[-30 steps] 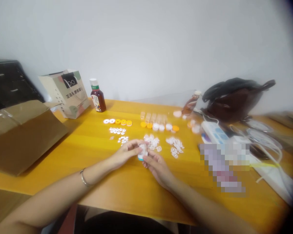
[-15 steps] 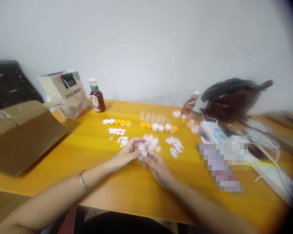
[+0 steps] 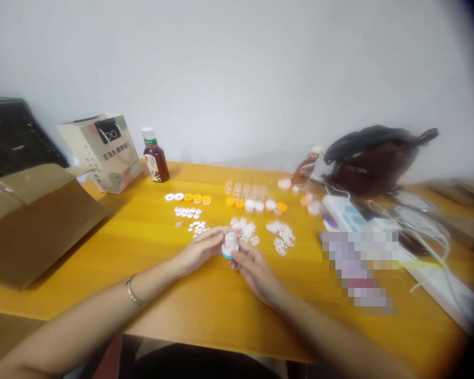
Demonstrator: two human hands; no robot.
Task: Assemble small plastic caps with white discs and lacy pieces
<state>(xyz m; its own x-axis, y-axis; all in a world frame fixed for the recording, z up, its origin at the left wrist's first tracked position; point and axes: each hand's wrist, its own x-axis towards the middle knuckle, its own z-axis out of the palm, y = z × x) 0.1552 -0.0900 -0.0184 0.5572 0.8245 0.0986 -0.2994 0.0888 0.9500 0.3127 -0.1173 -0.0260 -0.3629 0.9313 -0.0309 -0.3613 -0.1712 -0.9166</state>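
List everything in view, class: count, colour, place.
Container: one, clear and teal, centre
Rings: five, white and orange, mid-left
Small pieces: many, white, nearer than rings
Openwork discs: many, white, centre
Cylinders: several, clear, back
Caps: several, orange and white, before cylinders
Bottles: two, reddish, back
Paper bag: one, beige, back left
Cardboard box: one, brown, left
Boxy object: one, black, far left
Soft bag: one, dark, back right
Power strip: one, white, right
Table: one, yellow, beneath
Bracelet: one, silver, left wrist
Left hand: one, at container
Right hand: one, holding container
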